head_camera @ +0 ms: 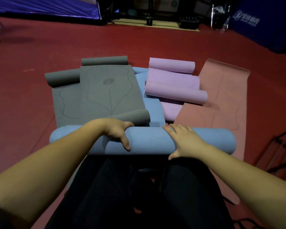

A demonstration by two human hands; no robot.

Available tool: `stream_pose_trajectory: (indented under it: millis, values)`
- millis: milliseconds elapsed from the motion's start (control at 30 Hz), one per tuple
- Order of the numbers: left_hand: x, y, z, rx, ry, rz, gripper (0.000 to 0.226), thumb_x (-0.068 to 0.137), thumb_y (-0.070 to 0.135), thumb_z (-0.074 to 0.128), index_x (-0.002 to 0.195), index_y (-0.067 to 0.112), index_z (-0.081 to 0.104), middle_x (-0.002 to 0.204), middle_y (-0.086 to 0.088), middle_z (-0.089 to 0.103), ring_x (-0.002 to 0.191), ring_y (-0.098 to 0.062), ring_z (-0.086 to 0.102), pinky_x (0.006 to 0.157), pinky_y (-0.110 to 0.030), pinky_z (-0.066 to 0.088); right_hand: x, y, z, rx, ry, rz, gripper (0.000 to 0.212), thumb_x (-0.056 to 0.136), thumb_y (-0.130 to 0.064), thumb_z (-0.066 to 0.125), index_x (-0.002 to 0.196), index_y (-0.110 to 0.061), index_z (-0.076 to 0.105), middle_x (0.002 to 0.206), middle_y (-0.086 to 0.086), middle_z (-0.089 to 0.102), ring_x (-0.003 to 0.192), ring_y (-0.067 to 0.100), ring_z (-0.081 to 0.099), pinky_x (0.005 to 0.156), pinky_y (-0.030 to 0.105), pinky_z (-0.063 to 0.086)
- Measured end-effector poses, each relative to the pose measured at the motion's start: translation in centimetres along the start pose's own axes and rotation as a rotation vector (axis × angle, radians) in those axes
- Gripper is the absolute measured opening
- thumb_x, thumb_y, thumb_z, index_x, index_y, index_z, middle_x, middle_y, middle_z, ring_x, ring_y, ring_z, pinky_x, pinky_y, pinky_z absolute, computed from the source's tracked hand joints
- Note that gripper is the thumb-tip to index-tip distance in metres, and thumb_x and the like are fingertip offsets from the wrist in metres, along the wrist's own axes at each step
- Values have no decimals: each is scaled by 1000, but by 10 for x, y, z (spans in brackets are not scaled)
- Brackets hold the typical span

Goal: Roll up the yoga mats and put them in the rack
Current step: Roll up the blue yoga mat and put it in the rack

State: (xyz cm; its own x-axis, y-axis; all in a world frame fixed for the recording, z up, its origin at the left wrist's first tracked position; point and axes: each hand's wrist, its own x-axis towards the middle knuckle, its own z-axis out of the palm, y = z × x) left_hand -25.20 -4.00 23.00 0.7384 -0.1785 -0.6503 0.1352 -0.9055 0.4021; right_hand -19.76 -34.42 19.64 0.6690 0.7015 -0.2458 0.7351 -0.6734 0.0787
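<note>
The red floor [40,52] carries every mat in view. A salmon mat [221,90] lies flat and unrolled at the right, its far end reaching well beyond the others. Left of centre a grey mat [97,93] lies partly open with printed outlines showing; its far end and its near end are curled, and a second grey roll [63,79] rests against its left edge. Between grey and salmon sit lilac mats [173,86], loosely curled and stacked over one another. A strip of flat blue mat shows beneath them.

Nearest the person, a blue mat roll [147,141] lies crosswise on the floor, just ahead of dark-trousered knees [139,187]. It is tightly wound along the whole visible length.

The left hand [117,131] is clamped over the top of the blue roll, fingers curled down the far side and thumb pressing the near face. The right hand [182,142] lies flat and spread on the roll, palm down, not closed round it. The hands are apart.

A dark metal rack [281,154] stands partly in view at the right edge, beside the salmon mat.
</note>
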Motion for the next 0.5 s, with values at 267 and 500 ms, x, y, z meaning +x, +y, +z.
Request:
stream_pose_trajectory:
  millis: [267,500]
  values:
    - [-17,-11,42,506,515,75,110,56,85,53,149,29,32,136,2,43,126,-22,40,99,-44,43,18,8,-3,76,-10,-23,117,58,-73,73,153,-30,19,144,-1,42,131,23,42,108,39,36]
    - [-18,-12,71,724,659,-29,113,65,68,66,155,22,16,137,-11,44,117,-33,47,98,-48,37,30,9,-17,113,-95,-39,116,56,-73,75,151,-34,21,137,0,49,123,25,49,101,37,43]
